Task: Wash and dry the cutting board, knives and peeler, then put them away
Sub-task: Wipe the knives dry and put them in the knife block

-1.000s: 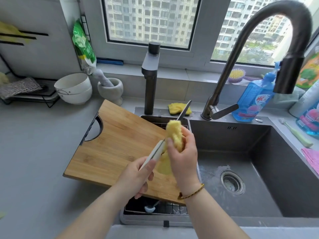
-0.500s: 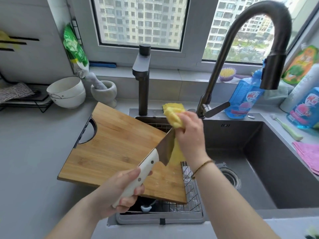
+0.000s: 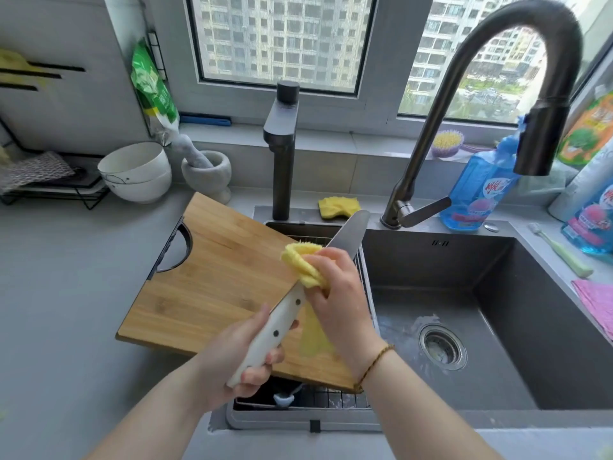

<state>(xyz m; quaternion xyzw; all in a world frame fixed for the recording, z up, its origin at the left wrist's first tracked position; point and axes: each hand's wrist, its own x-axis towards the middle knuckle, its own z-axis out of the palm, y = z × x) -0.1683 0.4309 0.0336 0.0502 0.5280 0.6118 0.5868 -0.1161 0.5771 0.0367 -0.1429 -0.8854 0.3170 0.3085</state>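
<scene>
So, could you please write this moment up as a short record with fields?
left hand: grips the knife by its white handle
right hand: pinches the yellow cloth round the blade, near the handle
knife: tip points away, toward the faucet
cutting board: lies across counter and wire rack
sink: basin wet, no stream visible

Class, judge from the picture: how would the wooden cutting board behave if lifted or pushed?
The cutting board looks thick, so probably stiff and fairly heavy. It overhangs the sink rack, so a push might tip it.
</scene>
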